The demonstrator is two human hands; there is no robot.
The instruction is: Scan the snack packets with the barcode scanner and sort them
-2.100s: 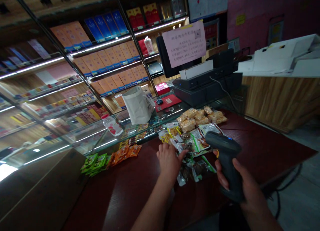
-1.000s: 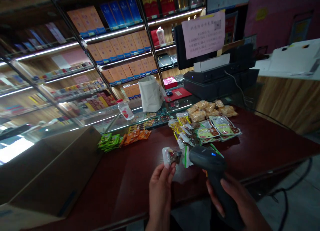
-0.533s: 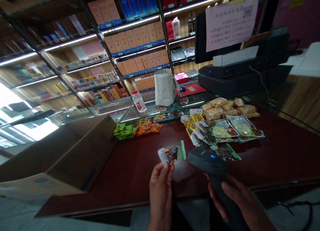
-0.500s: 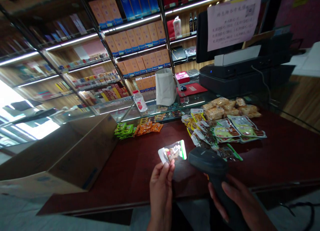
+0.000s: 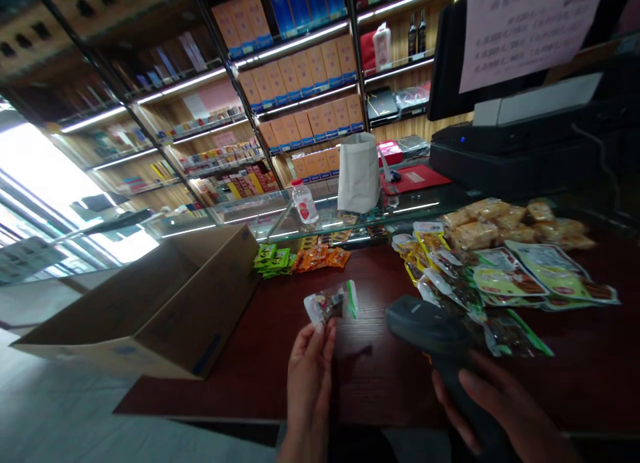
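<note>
Between the fingertips of my left hand [image 5: 311,363] is a small clear snack packet [image 5: 330,304] with a green edge, held above the dark red counter [image 5: 370,396]. My right hand [image 5: 505,396] is wrapped round the handle of a black barcode scanner [image 5: 430,326], its head turned left toward the packet. Right of the scanner lie dark snack packets with green edges [image 5: 517,333], yellow-edged packets [image 5: 425,246], flat green-and-white pouches [image 5: 510,273] and a pile of wrapped tan snacks [image 5: 490,223]. Small green packets [image 5: 274,259] and orange packets [image 5: 323,257] lie toward the back.
An open cardboard box [image 5: 165,309] stands at the left. Behind, on a glass counter [image 5: 280,224], are a plastic bottle [image 5: 304,201], a white paper bag [image 5: 359,173] and a red folder [image 5: 417,179]. A monitor [image 5: 445,69] stands at the back right.
The view has swung so that most things sit further right. My left hand and its packet have moved left, away from the scanner. The bright light on the packet is gone.
</note>
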